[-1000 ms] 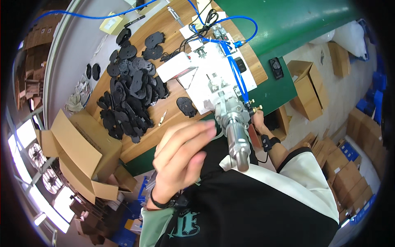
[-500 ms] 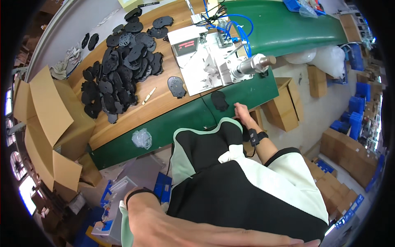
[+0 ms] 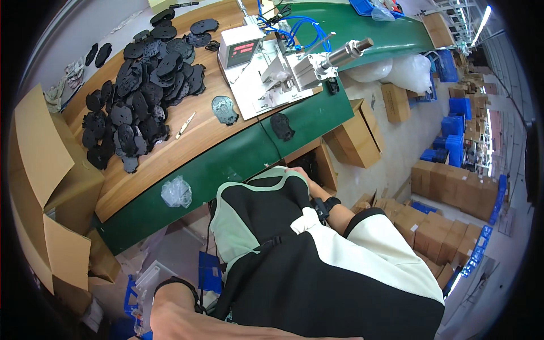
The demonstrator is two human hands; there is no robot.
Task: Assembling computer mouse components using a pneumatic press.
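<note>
Right hand: the bare right hand (image 3: pixel 301 174) is showing at the far hem of the black, white and pale-green fabric top (image 3: pixel 272 289); its fingertips are staying indistinct, so I cannot tell whether they are apart or together.
Black plate: 1 flat, contoured black plate (image 3: pixel 281 127) is lying on the green tabletop (image 3: pixel 232 161), far and slightly left of the right fingers, not touching them.
Left hand: the bare left hand (image 3: pixel 181 324) is crossing the near edge of view; its fingers are mostly running out of sight, their state impossible to tell.
Press: the silver metal press (image 3: pixel 310 73) is standing beyond the plate.
</note>
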